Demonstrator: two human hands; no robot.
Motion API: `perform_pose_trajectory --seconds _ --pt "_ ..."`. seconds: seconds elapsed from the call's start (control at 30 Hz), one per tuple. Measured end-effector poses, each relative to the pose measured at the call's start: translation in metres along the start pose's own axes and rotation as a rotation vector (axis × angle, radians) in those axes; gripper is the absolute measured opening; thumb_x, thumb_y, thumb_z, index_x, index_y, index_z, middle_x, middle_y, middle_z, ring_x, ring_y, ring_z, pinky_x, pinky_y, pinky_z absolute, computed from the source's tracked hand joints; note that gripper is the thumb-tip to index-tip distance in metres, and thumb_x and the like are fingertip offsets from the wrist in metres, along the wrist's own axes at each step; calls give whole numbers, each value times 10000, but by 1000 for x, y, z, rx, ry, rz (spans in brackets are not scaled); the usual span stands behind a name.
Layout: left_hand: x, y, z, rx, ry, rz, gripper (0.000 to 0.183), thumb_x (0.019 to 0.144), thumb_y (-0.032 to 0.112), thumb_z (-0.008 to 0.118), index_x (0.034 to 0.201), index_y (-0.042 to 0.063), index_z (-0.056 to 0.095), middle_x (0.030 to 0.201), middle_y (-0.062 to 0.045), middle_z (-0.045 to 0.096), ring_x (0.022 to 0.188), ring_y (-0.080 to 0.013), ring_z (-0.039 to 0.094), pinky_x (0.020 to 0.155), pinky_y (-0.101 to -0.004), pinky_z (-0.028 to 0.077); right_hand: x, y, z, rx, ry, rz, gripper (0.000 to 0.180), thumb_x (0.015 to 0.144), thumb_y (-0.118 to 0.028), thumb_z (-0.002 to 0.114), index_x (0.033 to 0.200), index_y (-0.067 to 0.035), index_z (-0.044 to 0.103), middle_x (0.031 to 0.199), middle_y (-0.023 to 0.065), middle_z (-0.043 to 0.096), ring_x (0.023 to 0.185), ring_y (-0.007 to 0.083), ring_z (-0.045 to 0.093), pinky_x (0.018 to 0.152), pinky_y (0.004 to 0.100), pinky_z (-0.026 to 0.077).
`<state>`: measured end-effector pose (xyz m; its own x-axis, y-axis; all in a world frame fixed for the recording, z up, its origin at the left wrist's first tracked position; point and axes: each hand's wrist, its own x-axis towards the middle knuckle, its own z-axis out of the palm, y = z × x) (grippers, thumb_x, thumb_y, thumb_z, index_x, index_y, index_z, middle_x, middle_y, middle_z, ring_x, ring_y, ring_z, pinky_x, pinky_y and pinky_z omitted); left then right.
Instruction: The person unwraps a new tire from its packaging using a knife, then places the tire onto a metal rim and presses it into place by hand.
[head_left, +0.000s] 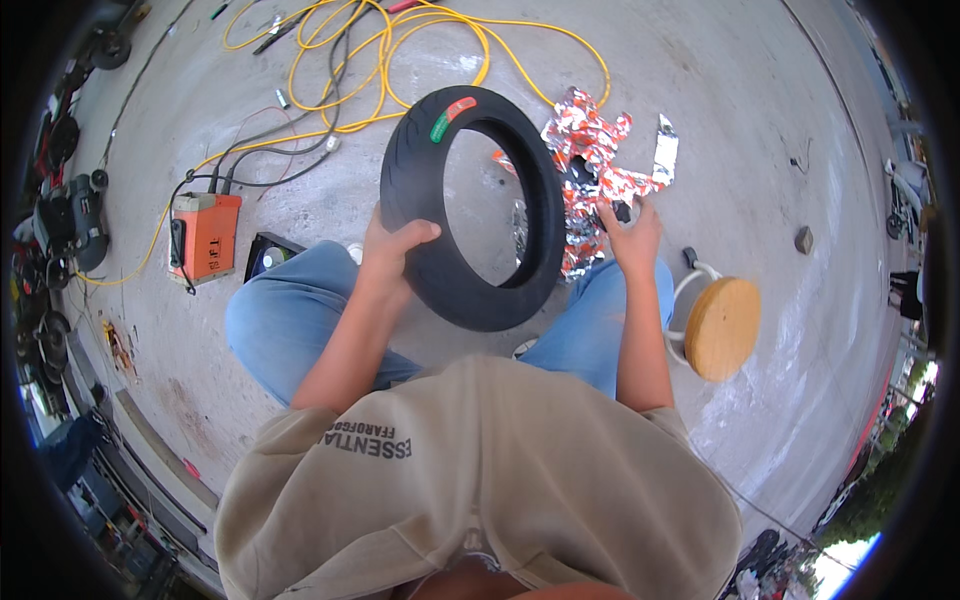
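My left hand (394, 244) grips the left side of a black rubber tyre (420, 180), thumb on the tread. The tyre is tilted up between my knees and carries a red and green sticker (453, 120) on its upper tread. My right hand (634, 234) is off the tyre, over the near right part of a crumpled silver and red foil wrapper (581, 142) on the floor. Its thumb and fingers are spread. A small dark patch shows between them; whether it is touched cannot be told.
Left on the concrete floor stands an orange box-shaped machine (206, 236) with cables, beside a black tray (262, 251). A yellow hose (484, 45) lies coiled ahead. To the right are a stool with a round wooden seat (722, 328) and a stone (804, 240). Wheeled machines (71, 217) line the left.
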<state>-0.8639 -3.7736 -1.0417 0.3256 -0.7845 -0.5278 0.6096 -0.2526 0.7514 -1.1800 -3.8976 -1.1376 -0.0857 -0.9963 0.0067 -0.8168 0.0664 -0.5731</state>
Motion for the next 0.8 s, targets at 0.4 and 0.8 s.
perform_pose_trajectory --seconds 0.4,0.8 --pt "54 88 -35 -185 -301 -194 669 645 146 695 1266 -33 523 1162 -192 609 982 -288 651 899 -387 545 9 -67 -39 1339 -451 861 438 891 -316 671 1195 -9 596 1056 128 686 924 255 667 834 383 556" --pt "-31 227 -83 -20 251 -281 590 860 386 729 1242 -28 552 1082 -97 646 944 -185 621 841 -331 501 -16 -361 -181 813 -406 451 615 798 -164 781 1289 55 482 1174 141 615 1028 223 628 888 332 519"
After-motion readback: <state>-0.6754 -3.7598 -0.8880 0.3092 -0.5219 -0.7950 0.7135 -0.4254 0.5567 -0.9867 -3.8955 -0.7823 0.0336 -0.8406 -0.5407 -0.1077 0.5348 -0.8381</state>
